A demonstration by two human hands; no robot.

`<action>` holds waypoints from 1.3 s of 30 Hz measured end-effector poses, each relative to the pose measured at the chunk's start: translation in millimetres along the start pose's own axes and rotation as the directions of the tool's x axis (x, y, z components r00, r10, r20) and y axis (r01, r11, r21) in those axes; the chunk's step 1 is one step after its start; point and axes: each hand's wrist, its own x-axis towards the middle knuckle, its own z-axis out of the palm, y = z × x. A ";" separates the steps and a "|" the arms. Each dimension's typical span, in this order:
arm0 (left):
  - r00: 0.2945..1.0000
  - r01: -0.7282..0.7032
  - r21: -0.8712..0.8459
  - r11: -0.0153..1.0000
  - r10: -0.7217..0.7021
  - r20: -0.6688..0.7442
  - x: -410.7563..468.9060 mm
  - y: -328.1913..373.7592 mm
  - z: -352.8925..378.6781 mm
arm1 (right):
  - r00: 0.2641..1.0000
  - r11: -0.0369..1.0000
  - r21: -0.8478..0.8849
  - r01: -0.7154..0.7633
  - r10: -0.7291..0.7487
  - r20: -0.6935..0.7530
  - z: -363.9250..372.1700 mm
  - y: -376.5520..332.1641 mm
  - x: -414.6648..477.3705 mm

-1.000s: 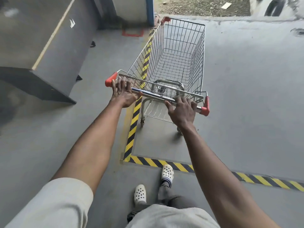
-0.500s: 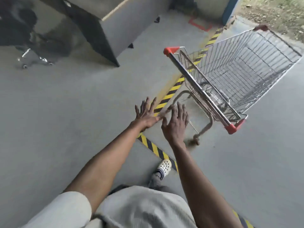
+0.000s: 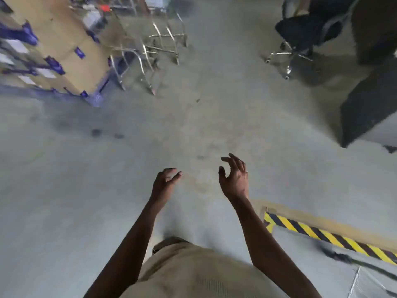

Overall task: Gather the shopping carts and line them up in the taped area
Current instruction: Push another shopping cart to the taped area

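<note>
Both hands hang free over bare grey concrete. My left hand [image 3: 164,183] is loosely curled and holds nothing; my right hand [image 3: 235,178] has its fingers spread and is also empty. Blurred chrome frames of other shopping carts [image 3: 154,46] stand far ahead at the upper left, well beyond my reach. A strip of yellow-and-black tape [image 3: 322,235] marking the taped area runs along the floor at the lower right, just behind my right arm. The cart I pushed earlier is out of view.
Stacked cardboard boxes on blue racking [image 3: 53,46] fill the upper left. A black office chair [image 3: 300,39] with a chrome wheeled base stands at the upper right, beside a dark grey counter [image 3: 369,108]. Open concrete floor lies between me and the carts.
I let go of the cart's handle and turned away from the taped area. The view swung left, the cart left the frame, and both hands are now empty.
</note>
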 end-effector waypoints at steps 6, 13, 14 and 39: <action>0.981 0.052 -0.174 0.983 -0.083 -0.174 31.5 -58.6 -154.6 | 0.957 0.972 0.159 0.172 -0.203 0.205 161.0 -134.7 17.8; 0.955 0.068 -0.309 0.949 -0.151 -0.255 85.5 -67.6 -264.8 | 0.829 0.918 0.253 0.305 -0.386 0.404 280.3 -244.2 60.1; 0.953 0.065 -0.327 0.943 -0.156 -0.260 95.9 -68.0 -276.3 | 0.823 0.915 0.262 0.308 -0.394 0.409 291.6 -255.6 69.2; 0.940 -0.001 -0.656 0.755 -0.224 -0.259 593.0 46.6 -443.1 | 0.801 0.929 0.369 0.024 -0.239 0.549 548.6 -442.3 519.2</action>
